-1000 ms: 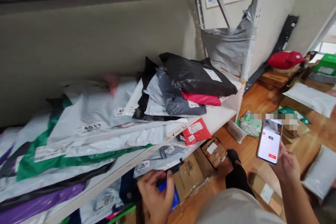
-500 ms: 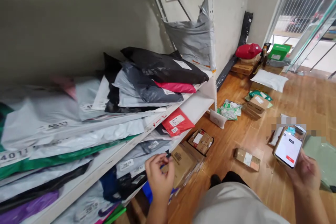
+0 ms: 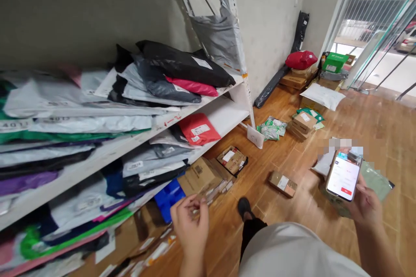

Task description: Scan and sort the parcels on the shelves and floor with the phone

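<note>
My left hand [image 3: 191,220] hovers in front of the lower shelf with its fingers curled and the thumb drawn in. Whatever it may hold is too small to make out. Behind it are a blue plastic bin [image 3: 169,199] and a brown cardboard box [image 3: 199,176]. In my right hand [image 3: 368,203] is a smartphone [image 3: 344,176], tilted toward me with a lit white screen and a red button. Below the phone lie a pale green parcel [image 3: 377,179] and a whitish parcel [image 3: 322,163], both partly hidden.
White shelving [image 3: 130,153] stacked with bagged parcels runs along the left. A black mailer [image 3: 185,62] and a red mailer [image 3: 199,129] lie on it. A small taped box [image 3: 282,183] sits on the wooden floor. More packages, including a green box [image 3: 334,62], stand near the glass door.
My view has shifted, so the shelves and floor parcels appear farther left. One of my feet has come forward. The phone's screen shows more text, and the phone stays in my right hand.
</note>
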